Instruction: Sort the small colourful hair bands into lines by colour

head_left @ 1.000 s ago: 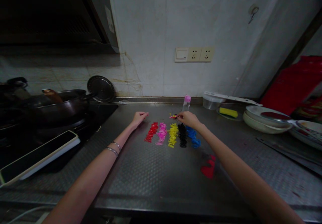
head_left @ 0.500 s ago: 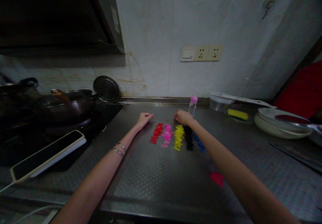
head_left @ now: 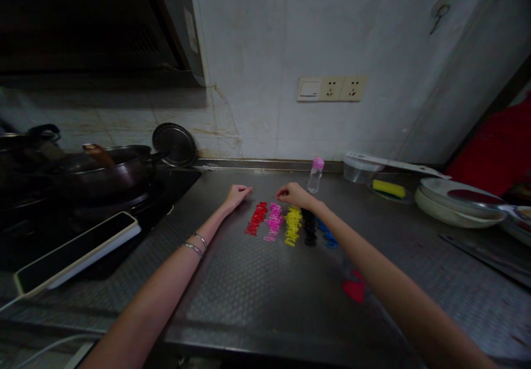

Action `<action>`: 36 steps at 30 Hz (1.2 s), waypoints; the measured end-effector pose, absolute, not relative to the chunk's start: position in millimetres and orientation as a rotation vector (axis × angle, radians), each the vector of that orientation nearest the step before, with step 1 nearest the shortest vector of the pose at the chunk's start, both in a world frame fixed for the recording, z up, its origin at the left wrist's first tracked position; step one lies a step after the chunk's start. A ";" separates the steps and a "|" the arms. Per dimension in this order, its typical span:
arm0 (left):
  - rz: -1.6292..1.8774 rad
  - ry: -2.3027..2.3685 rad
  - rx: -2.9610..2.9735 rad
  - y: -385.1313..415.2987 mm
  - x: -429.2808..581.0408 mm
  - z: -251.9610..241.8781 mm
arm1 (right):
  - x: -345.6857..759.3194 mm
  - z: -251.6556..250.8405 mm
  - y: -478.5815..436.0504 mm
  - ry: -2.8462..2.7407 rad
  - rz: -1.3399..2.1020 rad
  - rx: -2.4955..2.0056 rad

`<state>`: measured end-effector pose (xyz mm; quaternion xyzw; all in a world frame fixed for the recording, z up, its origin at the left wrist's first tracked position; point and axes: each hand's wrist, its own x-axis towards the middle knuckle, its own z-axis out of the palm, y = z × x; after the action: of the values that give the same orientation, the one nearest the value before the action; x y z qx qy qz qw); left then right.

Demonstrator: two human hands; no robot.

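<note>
Small loops that look like rubber bands lie in columns by colour: red bands (head_left: 256, 218), pink bands (head_left: 274, 222), yellow bands (head_left: 293, 226), black bands (head_left: 309, 228) and blue bands (head_left: 329, 235), the last partly behind my right forearm. My left hand (head_left: 237, 196) rests on the counter just left of the red column's top, its fingers closed together. Above the pink column's far end, my right hand (head_left: 295, 195) has its fingers pinched. Anything within either grip is too small to make out. A clear bottle with a pink cap (head_left: 316, 176) stands behind my right hand.
The steel counter (head_left: 244, 297) carries a red piece (head_left: 354, 288) beside my right forearm. Rightward are a plastic tub (head_left: 357, 171), a yellow sponge (head_left: 389, 188) and stacked bowls (head_left: 456, 208). A phone (head_left: 78, 253) and a pan (head_left: 103, 175) are leftward.
My right hand has moved left, from above the yellow and black columns to above the pink one. My left hand stays in place. More of the red piece shows.
</note>
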<state>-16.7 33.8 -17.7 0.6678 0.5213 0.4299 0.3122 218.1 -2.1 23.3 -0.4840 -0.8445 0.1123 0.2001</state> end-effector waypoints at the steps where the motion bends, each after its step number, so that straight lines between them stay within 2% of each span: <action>1: 1.131 1.376 1.765 33.3 -16.6 -17.5 | 215.4 22.4 -4.3 -2.379 0.327 -1.334; 10: 1.107 1.398 1.775 30.4 -15.6 -15.6 | 225.4 24.4 -13.7 -2.380 0.346 -1.363; 23: 1.086 1.573 2.000 51.5 11.0 -10.5 | 329.6 21.2 -56.6 -2.154 0.260 -1.483; 29: 0.709 1.347 2.429 49.8 70.6 1.7 | 347.2 5.6 -66.4 -2.049 0.302 -1.507; 36: 0.423 1.454 2.616 46.5 110.1 -0.6 | 345.7 5.6 -73.3 -2.065 0.286 -1.507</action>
<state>110.1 46.5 -0.6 0.8639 0.4803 0.1398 0.0596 345.7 -73.3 5.6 -0.5622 -0.7704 0.1067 0.2810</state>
